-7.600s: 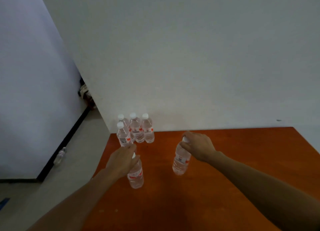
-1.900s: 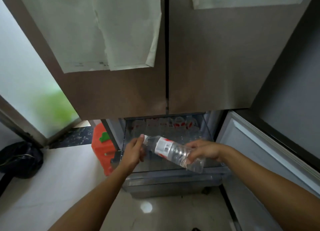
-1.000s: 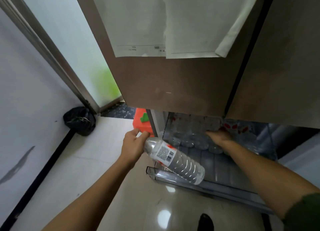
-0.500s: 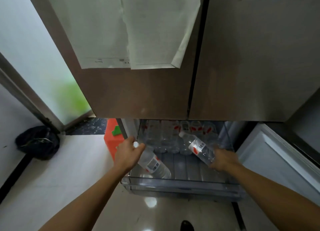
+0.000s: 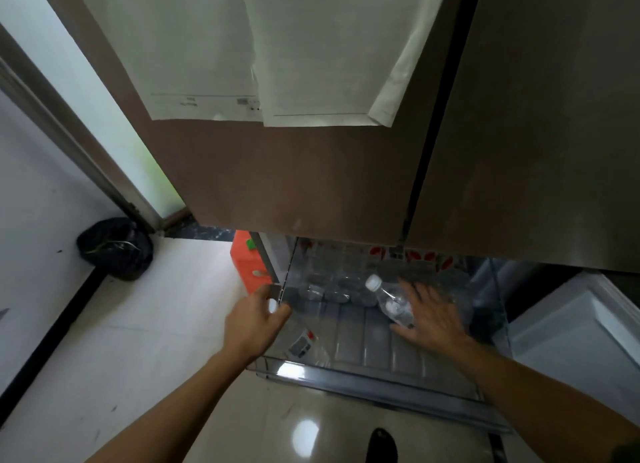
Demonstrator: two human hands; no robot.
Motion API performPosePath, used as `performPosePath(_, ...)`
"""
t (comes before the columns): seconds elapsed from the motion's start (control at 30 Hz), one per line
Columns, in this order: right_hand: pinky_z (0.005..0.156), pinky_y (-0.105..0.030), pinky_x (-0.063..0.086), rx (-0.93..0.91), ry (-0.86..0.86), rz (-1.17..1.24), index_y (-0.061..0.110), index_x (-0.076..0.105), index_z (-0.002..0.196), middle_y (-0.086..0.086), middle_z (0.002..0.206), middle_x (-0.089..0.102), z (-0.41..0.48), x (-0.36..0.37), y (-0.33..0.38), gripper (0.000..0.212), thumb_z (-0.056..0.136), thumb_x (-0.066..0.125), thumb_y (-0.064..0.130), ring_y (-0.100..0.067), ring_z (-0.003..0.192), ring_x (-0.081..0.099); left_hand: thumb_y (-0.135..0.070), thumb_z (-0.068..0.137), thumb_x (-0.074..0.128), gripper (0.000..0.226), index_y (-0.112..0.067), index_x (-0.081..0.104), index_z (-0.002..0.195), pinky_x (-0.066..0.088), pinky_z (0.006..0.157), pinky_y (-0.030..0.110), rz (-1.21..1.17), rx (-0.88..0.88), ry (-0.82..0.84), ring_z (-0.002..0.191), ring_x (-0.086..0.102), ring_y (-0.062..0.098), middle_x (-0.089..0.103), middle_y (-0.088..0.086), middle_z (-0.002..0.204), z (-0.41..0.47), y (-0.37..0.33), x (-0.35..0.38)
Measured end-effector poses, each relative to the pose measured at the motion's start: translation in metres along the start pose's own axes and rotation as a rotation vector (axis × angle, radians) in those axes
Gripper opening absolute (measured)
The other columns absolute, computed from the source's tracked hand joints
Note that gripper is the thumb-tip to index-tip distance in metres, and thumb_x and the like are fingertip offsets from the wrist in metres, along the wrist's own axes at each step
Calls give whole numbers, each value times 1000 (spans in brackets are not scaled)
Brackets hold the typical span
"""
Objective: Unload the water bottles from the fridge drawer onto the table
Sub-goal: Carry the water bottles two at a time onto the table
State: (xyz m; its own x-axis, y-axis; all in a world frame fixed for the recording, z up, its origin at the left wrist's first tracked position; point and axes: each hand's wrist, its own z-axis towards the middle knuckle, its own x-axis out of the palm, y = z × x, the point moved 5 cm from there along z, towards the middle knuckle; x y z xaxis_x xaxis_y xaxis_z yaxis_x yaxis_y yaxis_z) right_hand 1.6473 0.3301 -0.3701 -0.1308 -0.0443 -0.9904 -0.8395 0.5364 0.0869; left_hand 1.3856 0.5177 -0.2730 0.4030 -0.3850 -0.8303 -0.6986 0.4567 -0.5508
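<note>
Left hand point(image 5: 254, 327) grips near bottle point(image 5: 303, 343); spread right hand point(image 5: 433, 320) touches far bottle point(image 5: 389, 301).

Print in several places, none of it legible.

The left paper sheet point(image 5: 194, 53) on the fridge door point(image 5: 294, 185) carries a ruled line, a few faint grey words and a small dark square like a code near its lower edge, all too blurred to read. The right paper sheet point(image 5: 329, 53) shows only a thin ruled line. The water bottle point(image 5: 304, 341) gripped at the cap end by the left hand point(image 5: 254, 325) has a white label with a dark barcode-like block and a red patch, with no letters legible. The second bottle point(image 5: 391, 303), under the right hand point(image 5: 433, 320), shows a pale label smear. The rear bottles point(image 5: 419, 256) in the drawer bear red marks, brand unreadable.
</note>
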Motion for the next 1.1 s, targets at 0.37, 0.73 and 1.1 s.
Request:
performPosePath(0.37, 79, -27, 52, 142, 58, 243, 31, 60, 113, 4, 106, 71, 46, -31, 28, 43, 79, 56, 58, -19, 91, 67, -52, 87, 53, 31, -24, 57, 100, 58, 70, 38, 16, -25, -47, 74, 64, 17, 69, -2, 96, 7, 6, 5)
performPosePath(0.73, 62, -29, 35, 81, -68, 43, 16, 59, 94, -8, 91, 66, -33, -101, 46, 34, 78, 61, 47, -29, 87, 63, -46, 87, 54, 23, -24, 54, 93, 54, 68, 40, 115, 248, -90, 68, 62, 21, 67, 2, 81, -26, -31, -21)
performPosePath(1.1, 57, -35, 46, -33, -629, 295, 15, 62, 74, -4, 69, 65, -118, -227, 115, 30, 75, 55, 44, -28, 64, 59, -39, 88, 58, 21, -21, 48, 81, 34, 55, 30, 53, 375, -379, 66, 52, 23, 60, 4, 76, -91, -55, -141)
